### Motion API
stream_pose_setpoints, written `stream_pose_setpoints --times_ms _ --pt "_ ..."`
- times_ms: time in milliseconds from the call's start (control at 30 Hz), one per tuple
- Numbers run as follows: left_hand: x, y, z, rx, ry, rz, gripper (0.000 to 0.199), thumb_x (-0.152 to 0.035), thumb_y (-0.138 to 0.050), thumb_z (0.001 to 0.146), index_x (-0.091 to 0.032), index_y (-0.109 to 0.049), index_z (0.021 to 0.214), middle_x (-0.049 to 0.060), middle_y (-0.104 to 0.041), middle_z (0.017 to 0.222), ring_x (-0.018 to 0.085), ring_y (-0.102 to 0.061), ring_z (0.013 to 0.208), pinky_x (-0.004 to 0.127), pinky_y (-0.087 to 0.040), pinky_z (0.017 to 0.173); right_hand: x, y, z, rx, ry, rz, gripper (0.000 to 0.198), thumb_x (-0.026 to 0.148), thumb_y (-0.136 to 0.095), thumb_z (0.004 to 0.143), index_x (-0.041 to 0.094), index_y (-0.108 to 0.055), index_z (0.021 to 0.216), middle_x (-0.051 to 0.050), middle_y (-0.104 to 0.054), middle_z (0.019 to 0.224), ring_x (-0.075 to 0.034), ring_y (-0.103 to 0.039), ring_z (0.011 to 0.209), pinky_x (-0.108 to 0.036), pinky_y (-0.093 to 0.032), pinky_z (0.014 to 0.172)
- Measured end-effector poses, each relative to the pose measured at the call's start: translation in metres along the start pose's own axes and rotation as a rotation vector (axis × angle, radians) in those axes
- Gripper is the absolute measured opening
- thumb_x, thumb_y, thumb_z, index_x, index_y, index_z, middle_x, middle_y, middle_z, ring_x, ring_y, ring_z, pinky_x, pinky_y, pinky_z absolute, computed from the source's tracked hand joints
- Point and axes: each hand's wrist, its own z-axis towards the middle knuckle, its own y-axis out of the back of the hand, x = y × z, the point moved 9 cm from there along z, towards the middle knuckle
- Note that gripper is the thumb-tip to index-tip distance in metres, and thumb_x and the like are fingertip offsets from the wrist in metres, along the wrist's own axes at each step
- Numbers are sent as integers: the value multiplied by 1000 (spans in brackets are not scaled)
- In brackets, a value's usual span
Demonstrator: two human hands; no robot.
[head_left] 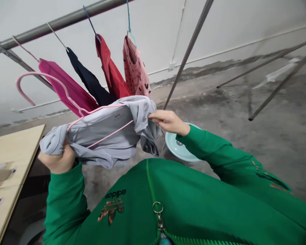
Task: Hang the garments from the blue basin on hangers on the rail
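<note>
A light grey shirt (104,122) hangs in the air between my two hands. Inside its neck opening is a pink clothes hanger (109,106), its hook sticking out to the upper left and its lower bar crossing the opening. My left hand (58,158) is closed around bunched cloth at the shirt's left side, near the hanger's left end. At the right shoulder, my right hand (169,121) pinches the fabric between thumb and fingers. The hanger's right end is hidden under the cloth.
Magenta (63,85), navy (86,75), red (111,69) and pink patterned (136,69) garments hang from a metal rail (61,23). A light blue basin (180,149) sits on the concrete floor. A wooden table (17,146) stands at left; a metal pole (187,54) slants beyond my right hand.
</note>
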Motion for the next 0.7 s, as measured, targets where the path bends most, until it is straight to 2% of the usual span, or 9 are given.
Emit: stream_pose_setpoints --times_ms 67,133,233,333,400,533,600,700 --pt "-2 1 -2 -7 -10 -12 42 -9 -59 76 -24 -72 113 7 -76 98 27 -71 96 42 -55 92 -4 26 4 -282 29 -270 24 30 -52 90 19 -67 105 -11 -66 100 -21 -61 95 -35 -47 86" --pt "2 1 -5 -15 20 -22 39 -10 -61 76 -24 -73 110 7 -76 98 27 -71 95 41 -56 90 -3 36 11 -357 52 -473 24 34 -56 88 20 -66 104 -11 -64 102 -24 -57 97 -39 -44 86" --pt "6 0 -8 -16 50 -14 32 -14 -61 77 -21 -75 105 8 -76 95 26 -71 94 40 -56 88 2 41 27 -324 101 -620 27 42 -56 88 20 -64 101 -11 -61 104 -25 -54 98 -40 -40 87" --pt "7 -1 -9 11 57 6 28 -18 -58 78 -19 -75 100 8 -75 90 25 -70 94 41 -55 91 4 46 42 -280 109 -602 31 46 -48 91 18 -60 97 -10 -62 100 -23 -54 95 -37 -39 85" --pt "7 -3 -9 22 64 -7 27 -18 -57 79 -19 -75 100 7 -74 91 25 -70 97 41 -54 93 2 46 50 -237 64 -576 31 45 -45 92 18 -59 91 -8 -61 89 -21 -54 86 -33 -38 79" --pt "6 -15 -12 67 98 -75 29 -18 -54 83 -15 -73 105 10 -73 99 24 -68 101 38 -52 95 5 22 61 -35 -3 -450 35 40 -39 93 18 -50 68 -1 -50 65 -13 -45 63 -25 -33 62" --pt "9 -27 -13 138 148 -101 28 -21 -52 85 -16 -73 103 9 -73 98 23 -67 101 38 -50 97 15 5 63 56 46 -385 35 38 -37 93 19 -48 67 0 -48 63 -12 -42 59 -24 -32 59" --pt "23 -43 -13 233 262 -180 25 -29 -52 86 -19 -72 97 6 -72 99 22 -64 105 39 -46 101 29 -3 64 70 133 -445 31 35 -36 92 19 -51 71 -1 -52 65 -12 -44 60 -24 -32 59"
